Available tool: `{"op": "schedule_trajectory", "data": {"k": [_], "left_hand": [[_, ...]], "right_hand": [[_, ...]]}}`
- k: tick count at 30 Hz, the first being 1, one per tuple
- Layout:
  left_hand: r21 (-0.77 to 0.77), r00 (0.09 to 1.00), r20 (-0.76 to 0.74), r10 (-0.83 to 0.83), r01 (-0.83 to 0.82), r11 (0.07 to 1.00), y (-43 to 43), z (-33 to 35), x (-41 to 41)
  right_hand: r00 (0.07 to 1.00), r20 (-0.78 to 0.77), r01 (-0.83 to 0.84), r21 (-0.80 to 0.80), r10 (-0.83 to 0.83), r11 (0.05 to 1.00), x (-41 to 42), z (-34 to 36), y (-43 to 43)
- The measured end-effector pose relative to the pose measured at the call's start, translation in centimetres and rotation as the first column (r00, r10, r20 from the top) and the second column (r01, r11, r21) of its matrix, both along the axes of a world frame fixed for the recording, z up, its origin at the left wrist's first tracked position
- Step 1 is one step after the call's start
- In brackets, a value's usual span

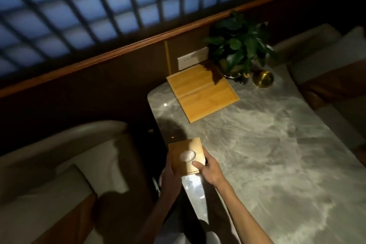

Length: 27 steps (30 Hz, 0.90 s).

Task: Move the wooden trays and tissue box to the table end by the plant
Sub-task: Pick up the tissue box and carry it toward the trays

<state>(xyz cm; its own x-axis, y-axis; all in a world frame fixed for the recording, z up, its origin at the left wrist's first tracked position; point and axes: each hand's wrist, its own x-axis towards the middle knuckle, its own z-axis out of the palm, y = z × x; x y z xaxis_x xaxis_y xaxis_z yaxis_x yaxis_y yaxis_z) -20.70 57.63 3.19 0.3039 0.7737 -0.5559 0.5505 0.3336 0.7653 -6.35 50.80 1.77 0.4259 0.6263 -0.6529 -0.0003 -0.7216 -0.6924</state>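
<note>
We grip the tissue box (pixel 186 157) between both hands, left hand (pixel 170 179) and right hand (pixel 208 169) clasping its sides, at the table's (pixel 257 144) near edge. The trays (pixel 202 93) lie at one o'clock (beside the plant (pixel 237 45)), well apart.

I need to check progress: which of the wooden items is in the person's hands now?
The tissue box, with the white tissue showing through its oval opening, is held between the left hand and right hand. The flat wooden trays lie untouched by the plant.

Your left hand (pixel 168 174) fingers are hidden behind the box (pixel 186 156); the plant (pixel 237 45) covers the tray's (pixel 202 93) far corner.
</note>
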Motion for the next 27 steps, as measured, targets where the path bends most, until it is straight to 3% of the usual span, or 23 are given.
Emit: {"op": "schedule_trajectory", "data": {"k": [3, 7, 14, 18, 23, 27], "left_hand": [[-0.071, 0.996, 0.063, 0.068, -0.063, 0.995, 1.7, -1.7, 0.2], [-0.109, 0.991, 0.011, 0.131, -0.129, 0.986, 2.2, -3.9, 0.5], [-0.202, 0.987, 0.033, 0.160, -0.151, 0.968, 3.5, -4.8, 1.3], [-0.103, 0.982, -0.057, 0.180, -0.185, 0.977, 4.9, -4.6, 1.5], [-0.061, 0.961, -0.054, 0.271, -0.274, 0.960, 10.2, -5.4, 2.8], [-0.020, 0.971, -0.096, 0.219, -0.222, 0.975, 15.5, -5.9, 3.8]], "right_hand": [[1.000, -0.008, -0.025, -0.020, 0.025, 0.999, -0.1, -2.0, 2.6], [0.995, 0.051, -0.078, -0.083, 0.083, 0.993, 0.9, -2.9, 4.4], [0.960, 0.271, -0.018, -0.181, 0.068, 0.983, -1.3, -0.8, 5.6], [0.956, 0.261, -0.080, -0.202, 0.133, 0.976, -0.8, -1.2, 8.4], [0.986, 0.155, -0.055, -0.094, 0.069, 0.994, 0.6, -2.0, 14.2], [0.951, 0.279, -0.116, -0.071, 0.131, 0.991, 2.5, -2.6, 19.4]]}}
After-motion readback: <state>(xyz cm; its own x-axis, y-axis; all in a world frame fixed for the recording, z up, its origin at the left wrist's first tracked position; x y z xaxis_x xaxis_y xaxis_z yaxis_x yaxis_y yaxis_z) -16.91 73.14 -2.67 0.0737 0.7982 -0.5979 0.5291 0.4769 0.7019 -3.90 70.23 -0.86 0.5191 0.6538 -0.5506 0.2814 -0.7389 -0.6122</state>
